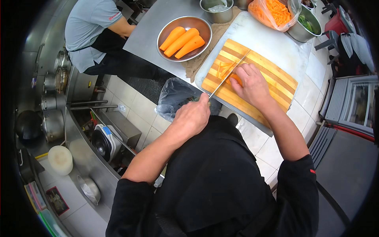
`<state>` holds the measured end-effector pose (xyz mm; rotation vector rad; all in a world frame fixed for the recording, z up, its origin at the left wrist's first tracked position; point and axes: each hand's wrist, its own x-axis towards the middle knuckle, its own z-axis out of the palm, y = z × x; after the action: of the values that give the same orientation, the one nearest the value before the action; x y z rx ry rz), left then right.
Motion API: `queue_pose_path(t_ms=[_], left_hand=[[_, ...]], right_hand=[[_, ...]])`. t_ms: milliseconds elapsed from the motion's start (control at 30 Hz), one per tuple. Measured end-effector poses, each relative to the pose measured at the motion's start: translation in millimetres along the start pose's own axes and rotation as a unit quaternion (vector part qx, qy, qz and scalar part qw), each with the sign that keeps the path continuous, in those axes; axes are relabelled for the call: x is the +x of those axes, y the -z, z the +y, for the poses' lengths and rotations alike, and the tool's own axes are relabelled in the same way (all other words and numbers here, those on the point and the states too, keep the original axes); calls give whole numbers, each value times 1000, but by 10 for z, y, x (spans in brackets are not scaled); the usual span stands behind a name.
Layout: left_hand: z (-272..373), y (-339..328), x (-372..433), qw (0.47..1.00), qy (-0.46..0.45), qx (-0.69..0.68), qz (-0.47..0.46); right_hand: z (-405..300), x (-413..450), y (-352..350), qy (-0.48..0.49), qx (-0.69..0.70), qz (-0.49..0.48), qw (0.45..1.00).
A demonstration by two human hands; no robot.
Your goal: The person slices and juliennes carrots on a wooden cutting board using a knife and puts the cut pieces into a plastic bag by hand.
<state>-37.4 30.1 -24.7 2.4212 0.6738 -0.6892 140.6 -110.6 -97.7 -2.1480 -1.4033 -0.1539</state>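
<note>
My left hand (192, 114) is closed round the handle of a kitchen knife (226, 77), at the near left edge of a striped wooden cutting board (272, 77). The blade slants up and away across the board, beside my right hand. With bent fingers, my right hand (251, 83) presses a piece of peeled carrot (236, 78) against the wood, covering part of it. Thin carrot strips (225, 68) lie on the other side of the blade. Beyond the board to the left, a metal bowl (160, 47) holds three whole peeled carrots (182, 41).
Beneath the wooden board lies a white board (296, 57). A plastic bag of shredded carrot (275, 14) and a metal pot of greens (305, 23) stand at the far right. A lined bin (171, 97) is below the table edge. Another person (91, 32) stands at the left.
</note>
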Motion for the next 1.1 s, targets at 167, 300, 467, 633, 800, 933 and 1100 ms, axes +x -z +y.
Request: queue_pose_path(t_ms=[167, 300, 467, 633, 800, 933, 1100], left_hand=[[-42, -133, -6, 996, -29, 34, 74], [50, -21, 1, 997, -35, 42, 46], [71, -21, -7, 998, -25, 51, 33], [164, 127, -37, 999, -8, 42, 7], [167, 94, 48, 999, -10, 46, 4], [134, 50, -14, 999, -23, 38, -3], [143, 111, -47, 998, -33, 48, 0]], right_hand=[[54, -12, 176, 20, 14, 10, 1000], [101, -30, 126, 19, 16, 10, 1000], [92, -33, 144, 12, -1, -35, 999], [122, -44, 105, 18, -7, -29, 999], [128, -42, 72, 21, -10, 0, 1000], [109, -66, 60, 20, -8, 5, 1000], [135, -70, 40, 26, -12, 16, 999]])
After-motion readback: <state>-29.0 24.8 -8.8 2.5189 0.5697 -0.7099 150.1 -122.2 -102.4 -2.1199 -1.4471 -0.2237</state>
